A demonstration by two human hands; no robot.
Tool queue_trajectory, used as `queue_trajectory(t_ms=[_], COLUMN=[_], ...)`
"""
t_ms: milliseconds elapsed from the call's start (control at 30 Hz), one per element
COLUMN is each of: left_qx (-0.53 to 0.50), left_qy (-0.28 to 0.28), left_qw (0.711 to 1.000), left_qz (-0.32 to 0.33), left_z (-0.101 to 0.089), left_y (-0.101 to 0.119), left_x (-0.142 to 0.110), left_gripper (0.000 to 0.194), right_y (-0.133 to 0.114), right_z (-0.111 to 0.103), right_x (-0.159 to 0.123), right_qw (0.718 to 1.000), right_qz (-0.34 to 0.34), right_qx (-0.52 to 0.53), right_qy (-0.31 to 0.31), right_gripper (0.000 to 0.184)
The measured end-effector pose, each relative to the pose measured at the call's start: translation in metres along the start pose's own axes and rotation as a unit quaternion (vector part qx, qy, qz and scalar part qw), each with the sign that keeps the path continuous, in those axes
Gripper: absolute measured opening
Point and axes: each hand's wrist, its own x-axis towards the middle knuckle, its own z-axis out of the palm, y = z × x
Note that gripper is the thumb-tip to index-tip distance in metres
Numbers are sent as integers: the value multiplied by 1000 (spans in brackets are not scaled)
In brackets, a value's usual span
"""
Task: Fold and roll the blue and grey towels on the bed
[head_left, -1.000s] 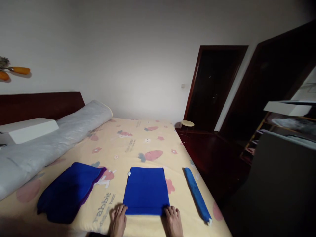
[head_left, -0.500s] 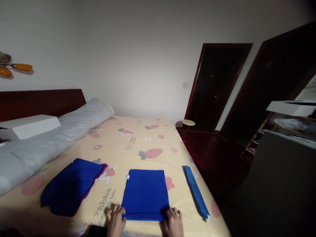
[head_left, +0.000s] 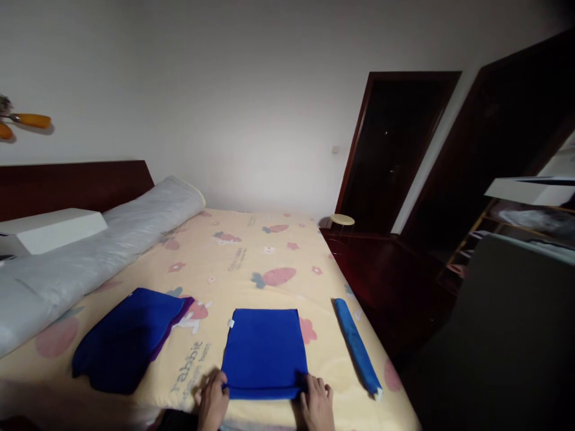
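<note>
A blue cloth (head_left: 266, 347) with a small white tag lies flat on the bed, its near edge turned over in a narrow fold. My left hand (head_left: 212, 397) grips the near left corner of that fold, fingers bent. At the near right corner my right hand (head_left: 317, 400) is closed on the same fold. To the right lies a rolled blue cloth (head_left: 357, 347) with a white tag at its near end. On the left is a loose stack of blue cloths (head_left: 130, 341), with a purple edge showing beneath.
The bed (head_left: 251, 251) has a cream sheet printed with carrots and rabbits. A grey rolled mattress or quilt (head_left: 135, 227) lies along the headboard (head_left: 76, 182), a white box (head_left: 58, 230) on it. Beyond the bed's right edge are a stool (head_left: 342, 220) and a dark grey panel (head_left: 512, 323).
The turned-over strip at the cloth's near edge looks slightly wider, with both hands still at its corners. The view has shifted slightly.
</note>
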Motion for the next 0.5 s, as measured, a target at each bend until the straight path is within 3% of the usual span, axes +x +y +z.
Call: queue_trajectory(t_ms=[200, 300, 400, 500], left_qx=[-25, 8, 78, 77], left_qy=[-47, -17, 50, 61], left_qw=[997, 998, 995, 992], left_qz=[-59, -64, -20, 75], left_z=[-8, -10, -2, 14], left_y=[-3, 1, 9, 23], left_x=[8, 7, -2, -12], left_gripper=[25, 23, 35, 46], right_y=[-3, -8, -17, -37], right_z=[-8, -13, -15, -10], right_x=[2, 4, 8, 9], right_qw=[1000, 999, 996, 996], right_qz=[3, 23, 21, -42], right_qx=[-4, -35, -59, -32], right_qy=[15, 32, 58, 74], right_gripper=[30, 27, 31, 42])
